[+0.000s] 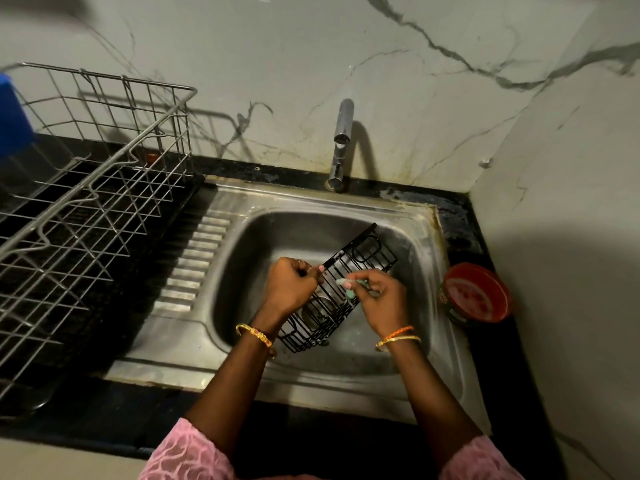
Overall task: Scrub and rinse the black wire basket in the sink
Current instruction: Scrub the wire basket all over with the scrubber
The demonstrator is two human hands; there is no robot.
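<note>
**Both hands on the basket over the sink**

The left hand (289, 285) is curled tight around the long edge of the black wire basket (341, 289). The right hand (379, 301) pinches a small pale-green scrubber (348, 287) against its wires. The basket hangs tilted between them, above the stainless steel sink (408, 237).

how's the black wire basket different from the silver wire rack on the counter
The black wire basket is small, dark and narrow; the silver wire rack is far larger and shiny. The basket hangs tilted over the sink, held in the left hand; the rack sits untouched on the counter. Both are open wire grids.
</note>
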